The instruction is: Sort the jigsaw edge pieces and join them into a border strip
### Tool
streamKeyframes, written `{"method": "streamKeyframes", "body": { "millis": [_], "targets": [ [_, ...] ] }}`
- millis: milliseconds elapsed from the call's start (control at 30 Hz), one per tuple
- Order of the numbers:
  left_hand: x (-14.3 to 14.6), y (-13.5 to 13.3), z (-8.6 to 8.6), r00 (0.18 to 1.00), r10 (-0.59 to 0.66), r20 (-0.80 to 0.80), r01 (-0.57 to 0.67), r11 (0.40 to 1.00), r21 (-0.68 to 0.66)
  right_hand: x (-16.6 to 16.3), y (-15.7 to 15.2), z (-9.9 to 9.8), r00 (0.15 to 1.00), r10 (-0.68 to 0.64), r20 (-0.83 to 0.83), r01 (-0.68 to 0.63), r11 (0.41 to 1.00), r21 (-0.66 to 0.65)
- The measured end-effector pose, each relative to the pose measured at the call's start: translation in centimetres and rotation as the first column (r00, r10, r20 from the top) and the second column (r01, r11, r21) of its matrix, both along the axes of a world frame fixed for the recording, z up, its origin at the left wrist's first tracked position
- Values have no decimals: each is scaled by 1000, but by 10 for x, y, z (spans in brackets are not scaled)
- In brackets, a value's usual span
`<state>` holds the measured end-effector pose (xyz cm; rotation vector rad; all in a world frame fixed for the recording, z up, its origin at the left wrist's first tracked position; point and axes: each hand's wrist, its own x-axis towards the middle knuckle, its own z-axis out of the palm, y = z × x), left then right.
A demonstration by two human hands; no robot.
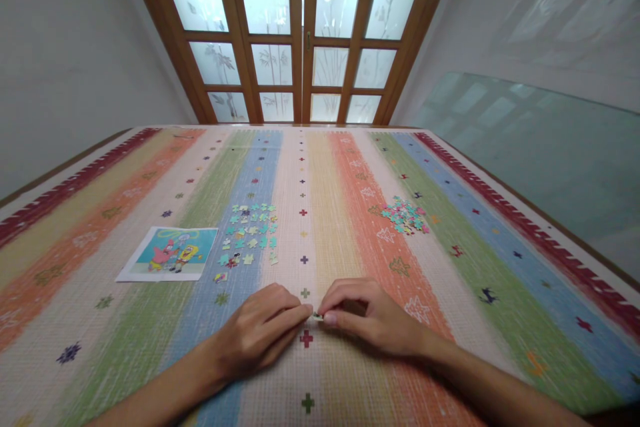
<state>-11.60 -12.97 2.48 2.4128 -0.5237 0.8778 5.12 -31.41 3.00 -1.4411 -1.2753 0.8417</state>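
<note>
My left hand (267, 323) and my right hand (367, 313) meet near the front middle of the table, fingertips almost touching. Between them is a small jigsaw puzzle piece (317, 317), pinched by the thumb and fingers of both hands; most of it is hidden. Beyond my left hand, several loose puzzle pieces (252, 227) lie spread in rough rows, with one colourful piece (221, 277) nearest to me. A printed cartoon picture (173, 253) on white paper lies to their left. Farther off on the right sits a heap of puzzle pieces (405, 215), overlapping one another.
A striped, patterned cloth (330, 213) covers the large table. Wooden doors with frosted panes (270, 67) stand beyond the far edge. A pale glass panel (540, 167) leans along the right wall, and a plain wall is on the left.
</note>
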Motion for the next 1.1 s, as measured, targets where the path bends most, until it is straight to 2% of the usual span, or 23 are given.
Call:
{"method": "streamKeyframes", "body": {
  "millis": [367, 467, 533, 700, 800, 933, 1100],
  "targets": [
    [1, 7, -9, 1000, -1, 28, 0, 998, 58, -3, 2, 3, 1000, 5, -2, -5, 1000, 1],
    [2, 10, -8, 999, 32, 30, -35, 995, 98, -2, 2, 4, 998, -30, 58, 30, 1000, 11],
    [3, 15, -7, 996, 81, 31, -84, 988, 129, 2, 2, 4, 985, -74, 156, 72, 997, 22],
    [4, 44, 3, 965, 257, 52, -262, 950, 168, 23, 4, -4, 849, -220, 481, 175, 975, 139],
    [2, 69, 13, 949, 312, 41, -313, 926, 209, 35, 7, -11, 720, -304, 624, 200, 952, 233],
    [-3, 102, 20, 933, 357, -49, -332, 905, 266, 45, 10, -18, 616, -322, 719, 191, 946, 260],
    [-10, 127, 16, 903, 393, -175, -315, 881, 353, 49, 11, -22, 556, -328, 764, 195, 945, 264]
  ]
}}
